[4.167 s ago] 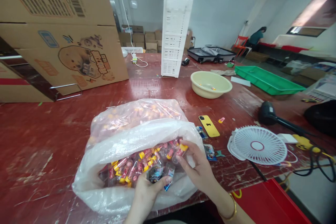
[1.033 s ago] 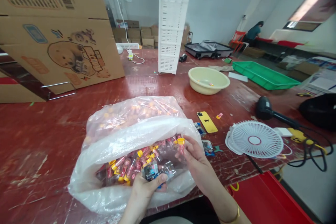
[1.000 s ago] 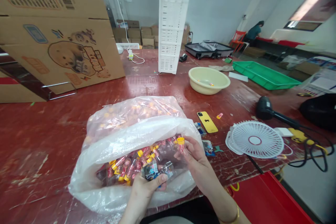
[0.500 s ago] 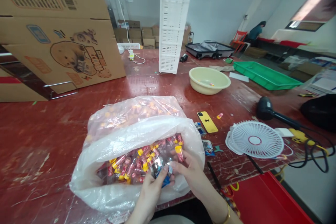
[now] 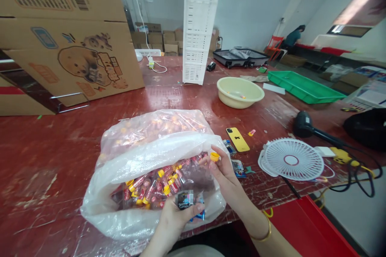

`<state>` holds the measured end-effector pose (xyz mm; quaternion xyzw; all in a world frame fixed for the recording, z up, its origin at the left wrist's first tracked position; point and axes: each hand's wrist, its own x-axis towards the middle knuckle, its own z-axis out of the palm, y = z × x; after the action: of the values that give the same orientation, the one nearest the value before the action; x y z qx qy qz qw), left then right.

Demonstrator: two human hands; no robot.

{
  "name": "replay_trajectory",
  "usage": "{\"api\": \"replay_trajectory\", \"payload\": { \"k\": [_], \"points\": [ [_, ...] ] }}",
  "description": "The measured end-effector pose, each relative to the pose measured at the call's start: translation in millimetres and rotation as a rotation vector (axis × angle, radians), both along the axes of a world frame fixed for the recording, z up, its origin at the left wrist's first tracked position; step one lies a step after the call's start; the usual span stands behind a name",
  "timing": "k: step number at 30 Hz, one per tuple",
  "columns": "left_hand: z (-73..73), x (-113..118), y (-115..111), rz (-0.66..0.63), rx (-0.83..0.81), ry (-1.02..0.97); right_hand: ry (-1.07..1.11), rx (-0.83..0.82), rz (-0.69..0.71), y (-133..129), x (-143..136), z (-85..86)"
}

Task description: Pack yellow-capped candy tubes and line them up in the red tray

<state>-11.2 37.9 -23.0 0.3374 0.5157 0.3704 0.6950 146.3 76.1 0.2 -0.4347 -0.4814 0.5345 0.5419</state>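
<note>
My left hand [image 5: 175, 219] is closed on small shiny sachets [image 5: 184, 200], black and blue, in front of the bag's mouth. Raised at the bag's right rim, my right hand [image 5: 226, 176] pinches a small yellow-capped tube [image 5: 214, 156]; its cap shows between thumb and fingers, and its body is mostly hidden. A white woven bag [image 5: 135, 170] lies with its mouth towards me. Inside are many little tubes [image 5: 150, 188] with red labels and yellow caps. More of them show faintly through the bag's far side.
A yellow phone [image 5: 238, 139], loose sachets [image 5: 239, 168] and a white fan [image 5: 291, 160] lie to the right. Behind them stand a cream basin [image 5: 240, 98] and a green tray [image 5: 304, 88]. A large carton [image 5: 99, 60] fills the left; a white rack [image 5: 199, 36] stands centrally. Far right, a person bends over.
My hands have moved apart. The right hand has risen right with the tube, now cap towards me; the left has turned, showing the sachets more plainly. The bag's right rim has shifted inward.
</note>
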Motion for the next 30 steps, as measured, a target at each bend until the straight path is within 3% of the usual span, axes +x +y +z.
{"api": "replay_trajectory", "payload": {
  "k": [6,16,23,30],
  "points": [
    [3.2,-1.5,-2.0,0.024,0.001,-0.031,-0.136,0.118,0.21,-1.4,4.8,18.6],
    [6.2,-2.5,-1.3,-0.074,0.017,-0.036,-0.137,0.064,0.201,-8.4,11.4,18.8],
    [8.0,-3.0,0.0,-0.078,0.03,-0.02,-0.332,0.253,0.238,-11.5,14.3,23.9],
    [5.9,-3.9,1.1,-0.067,0.02,0.01,-0.292,0.151,0.269,-7.4,7.3,19.2]
  ]
}}
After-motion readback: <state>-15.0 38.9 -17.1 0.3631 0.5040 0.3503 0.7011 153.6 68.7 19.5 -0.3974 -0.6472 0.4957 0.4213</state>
